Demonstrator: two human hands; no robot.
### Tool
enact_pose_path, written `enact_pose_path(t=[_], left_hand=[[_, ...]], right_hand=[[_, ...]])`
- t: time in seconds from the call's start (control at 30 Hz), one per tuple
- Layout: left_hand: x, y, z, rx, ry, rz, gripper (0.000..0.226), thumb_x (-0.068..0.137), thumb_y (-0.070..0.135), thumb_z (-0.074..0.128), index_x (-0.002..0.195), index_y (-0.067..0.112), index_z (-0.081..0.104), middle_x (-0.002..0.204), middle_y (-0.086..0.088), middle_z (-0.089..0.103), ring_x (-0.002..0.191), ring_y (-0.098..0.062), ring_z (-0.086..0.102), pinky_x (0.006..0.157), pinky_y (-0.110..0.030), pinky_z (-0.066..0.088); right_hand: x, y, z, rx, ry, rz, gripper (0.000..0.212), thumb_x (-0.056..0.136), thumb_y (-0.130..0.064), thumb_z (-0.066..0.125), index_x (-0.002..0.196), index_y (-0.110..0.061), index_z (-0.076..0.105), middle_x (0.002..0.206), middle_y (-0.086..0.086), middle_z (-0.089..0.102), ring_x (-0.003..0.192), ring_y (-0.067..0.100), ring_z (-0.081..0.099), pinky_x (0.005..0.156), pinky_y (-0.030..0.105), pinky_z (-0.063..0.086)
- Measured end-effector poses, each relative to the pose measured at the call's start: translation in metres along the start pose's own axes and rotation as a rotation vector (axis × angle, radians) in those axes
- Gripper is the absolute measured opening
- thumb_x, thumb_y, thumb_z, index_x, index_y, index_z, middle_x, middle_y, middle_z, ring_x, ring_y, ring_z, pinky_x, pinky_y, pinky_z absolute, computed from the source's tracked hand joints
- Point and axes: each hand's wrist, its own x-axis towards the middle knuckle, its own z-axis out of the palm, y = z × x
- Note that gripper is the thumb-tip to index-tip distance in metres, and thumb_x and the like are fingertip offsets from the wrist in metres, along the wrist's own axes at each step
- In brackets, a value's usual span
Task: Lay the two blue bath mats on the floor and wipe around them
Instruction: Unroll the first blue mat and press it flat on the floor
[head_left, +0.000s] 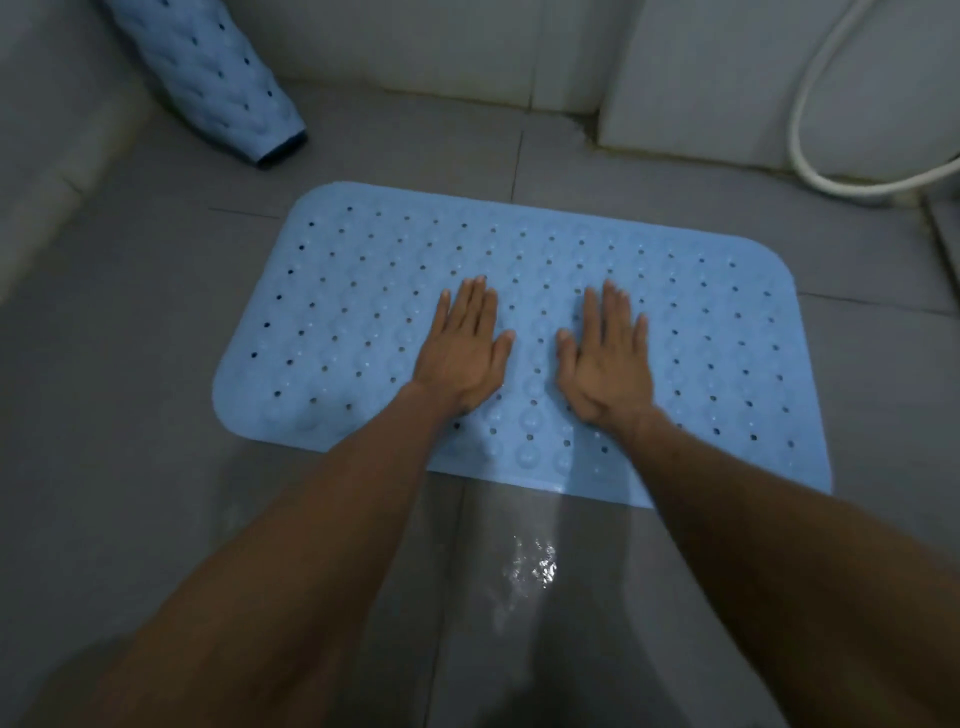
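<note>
A perforated light-blue rubber bath mat (519, 332) is spread flat on the grey tiled floor (130, 338) at frame centre, pressed under the straight fingers (470, 306) of the left hand (465, 353) and right hand (605, 358), nothing gripped. A second, rolled blue mat (208, 78) is propped upper left.

One blue mat (363, 322) lies flat — the other mat (218, 78) stands rolled.

Flat pale-blue perforated rubbery bath mat (363, 291): matt, bumpy. Grey tiled floor (130, 312): smooth, wet-glossy patch (530, 566). White hose (810, 130): smooth plastic.
</note>
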Motion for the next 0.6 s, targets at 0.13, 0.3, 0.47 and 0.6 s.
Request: enact_pose_path(t=[0.13,0.3,0.47,0.6], left_hand=[[-0.014,-0.014,-0.002,0.006,-0.025,0.007,0.065,0.103,0.043,0.013,0.153,0.003,0.001,0.162,-0.013,-0.003,0.15,-0.023,-0.008,0.121,-0.04,-0.01],[-0.011,-0.014,0.011,-0.027,0.005,0.015,0.065,0.103,0.042,0.014,0.153,0.005,-0.002,0.162,-0.012,-0.005,0.15,-0.022,-0.009,0.121,-0.042,-0.01],[-0.012,-0.02,0.026,-0.01,0.177,0.078,0.064,0.102,0.041,0.02,0.152,-0.001,0.018,0.16,-0.017,0.015,0.15,-0.028,0.011,0.12,-0.052,0.01],[-0.01,-0.018,0.022,-0.018,0.094,0.035,0.065,0.102,0.041,0.018,0.154,0.003,0.01,0.162,-0.014,0.007,0.151,-0.025,0.003,0.121,-0.051,0.007]], right_hand=[[-0.022,-0.026,0.021,-0.019,-0.064,0.014,0.067,0.102,-0.052,0.009,0.158,-0.019,-0.008,0.165,0.006,-0.017,0.151,0.02,-0.019,0.123,0.047,-0.009],[-0.021,-0.026,0.027,-0.094,-0.019,0.017,0.068,0.1,-0.054,0.008,0.158,-0.019,-0.002,0.166,0.007,-0.011,0.152,0.02,-0.015,0.123,0.048,-0.008],[-0.019,-0.023,0.03,-0.086,0.021,0.007,0.069,0.101,-0.055,0.01,0.159,-0.019,0.0,0.166,0.007,-0.008,0.153,0.02,-0.012,0.123,0.048,-0.006],[-0.018,-0.025,0.027,-0.074,0.006,0.001,0.069,0.101,-0.054,0.011,0.158,-0.019,-0.001,0.166,0.008,-0.009,0.153,0.021,-0.011,0.123,0.05,-0.005]])
